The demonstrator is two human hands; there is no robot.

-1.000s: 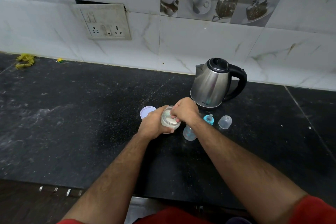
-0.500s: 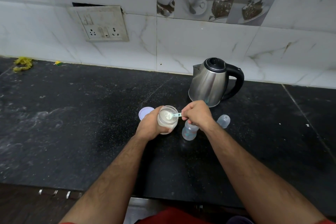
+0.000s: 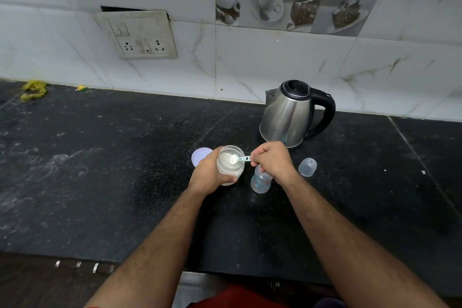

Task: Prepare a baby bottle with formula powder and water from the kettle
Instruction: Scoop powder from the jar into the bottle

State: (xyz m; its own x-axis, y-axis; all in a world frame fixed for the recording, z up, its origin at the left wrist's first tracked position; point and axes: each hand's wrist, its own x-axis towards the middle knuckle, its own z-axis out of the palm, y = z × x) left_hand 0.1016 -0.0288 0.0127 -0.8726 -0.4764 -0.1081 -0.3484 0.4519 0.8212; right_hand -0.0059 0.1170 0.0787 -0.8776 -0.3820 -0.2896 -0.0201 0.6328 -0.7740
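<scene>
My left hand (image 3: 208,174) grips a clear jar (image 3: 230,168) of white formula powder, held open-topped on the black counter. My right hand (image 3: 273,159) pinches a light blue scoop (image 3: 239,159) whose bowl, heaped with powder, sits over the jar's mouth. Just right of the jar stands the clear baby bottle (image 3: 260,181), partly hidden under my right hand. The steel kettle (image 3: 290,114) with a black lid and handle stands behind, near the wall.
The jar's white lid (image 3: 200,158) lies flat to the left of the jar. A clear bottle cap (image 3: 307,167) rests right of my right hand. The counter's front edge (image 3: 150,261) runs below my forearms. A wall socket plate (image 3: 140,35) is at the back left.
My right hand has drawn back to the right from over the jar's mouth, and the scoop now shows, loaded with powder, above the jar. The left hand keeps its hold on the jar.
</scene>
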